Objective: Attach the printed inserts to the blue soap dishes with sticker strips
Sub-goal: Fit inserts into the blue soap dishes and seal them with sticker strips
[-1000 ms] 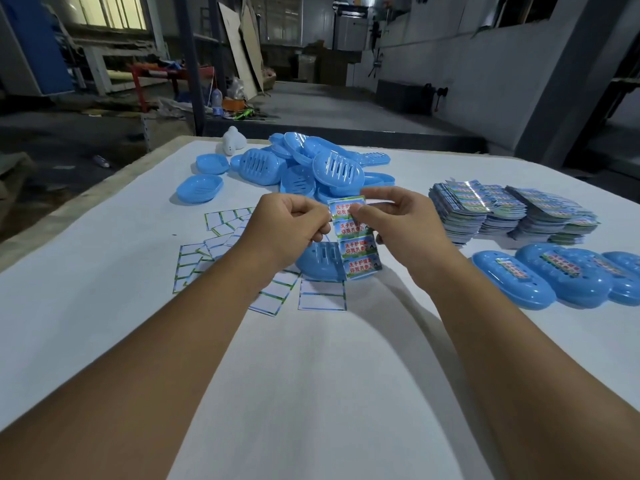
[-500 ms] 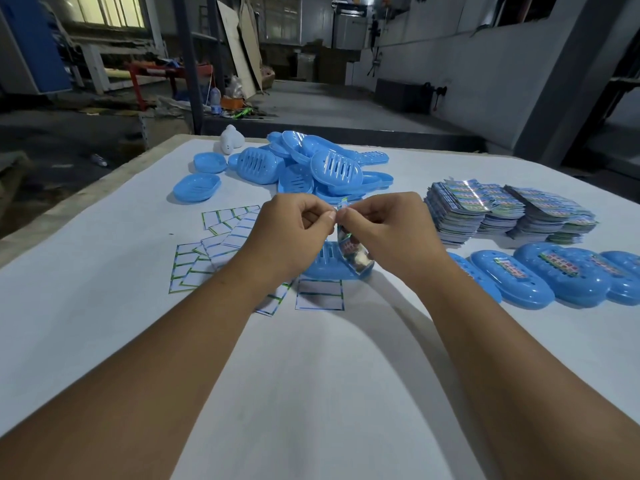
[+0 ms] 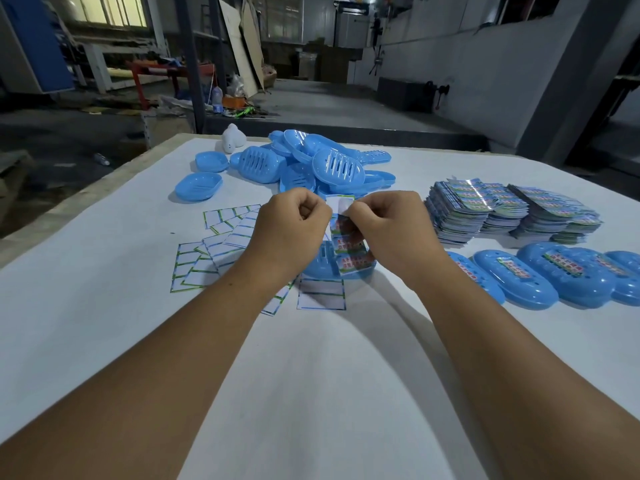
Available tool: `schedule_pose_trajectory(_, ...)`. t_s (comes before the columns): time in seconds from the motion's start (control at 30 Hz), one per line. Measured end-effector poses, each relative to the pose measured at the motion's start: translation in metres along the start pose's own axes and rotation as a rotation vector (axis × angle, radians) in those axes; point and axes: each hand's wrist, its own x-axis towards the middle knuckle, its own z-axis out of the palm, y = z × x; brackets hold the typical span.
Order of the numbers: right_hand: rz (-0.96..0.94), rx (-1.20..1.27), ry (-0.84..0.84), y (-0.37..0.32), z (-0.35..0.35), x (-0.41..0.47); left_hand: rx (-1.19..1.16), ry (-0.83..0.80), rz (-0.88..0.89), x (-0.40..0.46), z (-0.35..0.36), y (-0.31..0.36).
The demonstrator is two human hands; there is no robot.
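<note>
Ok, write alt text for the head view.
Both hands, left and right, pinch a sticker strip above a blue soap dish on a white table. Loose dishes lie beyond, peeled backings to the left, insert stacks and labelled dishes to the right.

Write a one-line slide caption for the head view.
Both hands peel a sticker strip above a blue soap dish.
</note>
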Motion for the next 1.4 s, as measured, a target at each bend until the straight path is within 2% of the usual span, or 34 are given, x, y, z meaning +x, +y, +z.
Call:
schedule_pose_trajectory(0.1, 0.033, 0.066, -0.017, -0.001, 0.002, 0.0, -0.127, -0.02, -0.087, 0.0, 0.0, 0.001)
schedule_pose_trajectory(0.23, 0.025, 0.092, -0.028, 0.0, 0.003, 0.0, -0.139, -0.076, -0.042, -0.005, 0.003, 0.001)
schedule_pose_trajectory(0.4, 0.087, 0.107, -0.038, 0.003, 0.001, 0.001, -0.113, -0.029, -0.071, -0.001, 0.001, -0.004)
schedule_pose_trajectory(0.67, 0.192, 0.09, 0.034, 0.007, -0.003, 0.005, -0.106, 0.067, -0.173, 0.006, 0.0, -0.005)
schedule_pose_trajectory(1.0, 0.17, -0.12, 0.08, 0.01, -0.012, 0.007, -0.04, 0.071, -0.217, 0.009, -0.004, -0.008)
schedule_pose_trajectory(1.13, 0.13, -0.252, 0.112, 0.01, -0.013, 0.007, 0.057, 0.059, -0.168, 0.007, -0.007, -0.007)
schedule_pose_trajectory(1.27, 0.1, -0.331, 0.15, 0.013, -0.017, 0.009, 0.166, 0.118, -0.159, 0.012, -0.016, -0.009)
schedule_pose_trajectory(1.33, 0.104, -0.314, 0.149, 0.015, -0.018, 0.009, 0.285, 0.124, -0.177, 0.017, -0.025, -0.013)
schedule_pose_trajectory(1.4, 0.117, -0.289, 0.129, 0.015, -0.015, 0.008, 0.505, 0.095, -0.206, 0.02, -0.034, -0.02)
